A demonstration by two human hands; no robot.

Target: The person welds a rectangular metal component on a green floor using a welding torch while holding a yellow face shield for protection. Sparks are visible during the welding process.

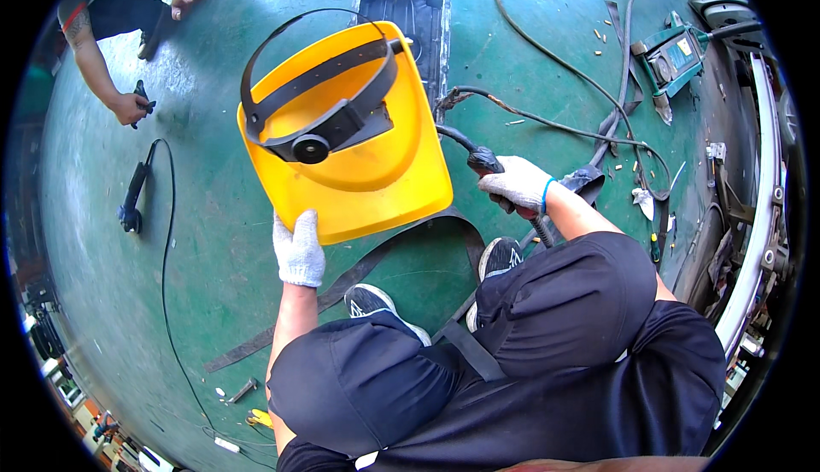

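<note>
Yellow face shield (359,164) is held above the floor (222,241) by its near edge in the nearly closed left hand (299,252), presumably so its headband (323,75) is left clear; cabled handle (484,161), to the right, is enclosed by the curled right hand (518,184).

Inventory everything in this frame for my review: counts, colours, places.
Face shield: one, yellow with black headband, held in front.
Cabled handle: one, dark, right of shield.
Cables: several, dark, right and left.
Straps: several, dark, middle and right.
Corded tool: one, black, left.
Boxy tool: one, green, upper right.
Recessed panel: one, black, beyond shield.
Rail: one, silver, right edge.
Coworker's hands: two, bare, upper left.
Floor: one, green, underneath.
Rim clutter: several, mixed colours, indistinct.
Shoes: two, black and white, lower middle.
Legs: two, dark trousers, bottom.
Left hand: one, gloved white, at shield's lower edge.
Right hand: one, gloved white, around handle.
</note>
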